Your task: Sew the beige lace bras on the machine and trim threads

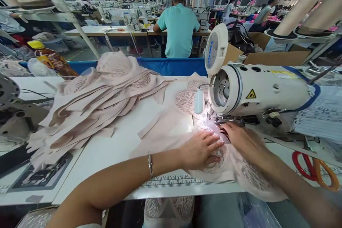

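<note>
A pale pink lace garment piece (224, 156) lies under the needle area of a white sewing machine (267, 87), lit by its lamp. My left hand (201, 149) rests flat on the lace just in front of the needle, fingers slightly spread. Close to the presser foot, my right hand (240, 140) has its fingers bent together at the right edge of the fabric, seemingly gripping it; the thumb is hidden. Part of the piece hangs over the table's front edge beneath my right forearm. More lace spreads out behind the needle.
A heap of pink garment pieces (107, 96) covers the table's left side. Red and orange-handled scissors (315, 171) lie at right, near a written sheet (319, 112). A ruler strip (173, 182) runs along the front edge. A bottle (53, 58) stands back left; a person (178, 25) sits ahead.
</note>
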The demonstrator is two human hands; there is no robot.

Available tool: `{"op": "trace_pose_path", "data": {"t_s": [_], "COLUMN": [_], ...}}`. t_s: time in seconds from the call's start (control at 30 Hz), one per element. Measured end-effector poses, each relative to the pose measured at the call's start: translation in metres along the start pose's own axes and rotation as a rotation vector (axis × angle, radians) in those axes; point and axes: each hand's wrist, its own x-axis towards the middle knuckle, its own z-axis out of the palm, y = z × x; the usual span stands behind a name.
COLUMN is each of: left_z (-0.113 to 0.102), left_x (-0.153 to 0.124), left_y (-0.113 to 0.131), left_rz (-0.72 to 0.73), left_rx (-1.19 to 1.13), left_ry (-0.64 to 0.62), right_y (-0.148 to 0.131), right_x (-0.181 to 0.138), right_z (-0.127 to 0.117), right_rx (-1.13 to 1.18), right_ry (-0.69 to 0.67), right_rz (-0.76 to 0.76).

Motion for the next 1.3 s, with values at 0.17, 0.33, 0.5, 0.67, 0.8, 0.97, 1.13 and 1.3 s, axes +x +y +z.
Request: {"op": "trace_pose_path", "data": {"t_s": [0.17, 0.33, 0.5, 0.67, 0.8, 0.97, 1.13, 1.3], "left_z": [-0.007, 0.002, 0.009, 0.008, 0.003, -0.006, -0.008, -0.007], "left_x": [0.005, 0.002, -0.007, -0.004, -0.002, -0.001, -0.001, -0.003], "left_y": [-0.029, -0.018, -0.004, -0.005, -0.009, -0.011, -0.015, -0.017], "left_rz": [-0.06, -0.238, -0.097, -0.061, -0.035, -0.075, -0.076, -0.104], "left_rx": [-0.228, 0.129, 0.497, 0.547, 0.484, 0.322, 0.253, 0.234], "left_ry": [0.066, 0.157, 0.133, 0.12, 0.093, 0.059, 0.052, 0.038], "right_y": [-0.018, -0.017, -0.023, -0.025, -0.025, -0.028, -0.029, -0.026], "right_x": [0.014, 0.005, 0.0, -0.002, -0.008, -0.013, -0.013, -0.014], "right_z": [0.041, 0.044, 0.038, 0.042, 0.05, 0.054, 0.049, 0.05], "right_rx": [0.261, 0.369, 0.388, 0.36, 0.225, 0.06, 0.005, 0.004], "right_ry": [0.091, 0.176, 0.164, 0.154, 0.183, 0.277, 0.289, 0.232], "right_rz": [0.193, 0.119, 0.115, 0.086, 0.015, -0.116, -0.21, -0.231]}}
